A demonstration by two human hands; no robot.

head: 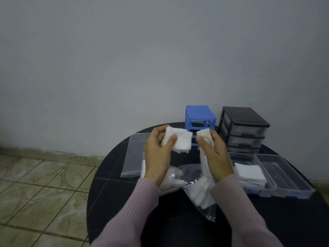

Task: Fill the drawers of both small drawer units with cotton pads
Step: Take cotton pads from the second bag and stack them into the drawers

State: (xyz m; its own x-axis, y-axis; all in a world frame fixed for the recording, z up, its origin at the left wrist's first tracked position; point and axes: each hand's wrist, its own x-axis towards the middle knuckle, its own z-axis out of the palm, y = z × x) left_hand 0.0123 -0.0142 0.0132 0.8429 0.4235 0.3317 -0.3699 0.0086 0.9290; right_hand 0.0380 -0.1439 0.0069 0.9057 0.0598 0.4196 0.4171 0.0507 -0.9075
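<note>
My left hand (158,154) grips a stack of white square cotton pads (181,141) above the round black table (114,184). My right hand (215,154) grips a second, thinner bunch of pads (204,133) edge-on. Behind them stand a blue drawer unit (199,115) with its slots open and a black drawer unit (243,129) with clear drawers pushed in. At the right lie two removed clear drawers: one (249,158) holds a pile of pads (251,172), the other (284,175) holds none.
A clear plastic bag (199,189) with more pads lies under my wrists, mouth toward me. A flat clear bag (133,154) lies at the table's left. The grey wall rises close behind the units. Tiled floor lies to the left.
</note>
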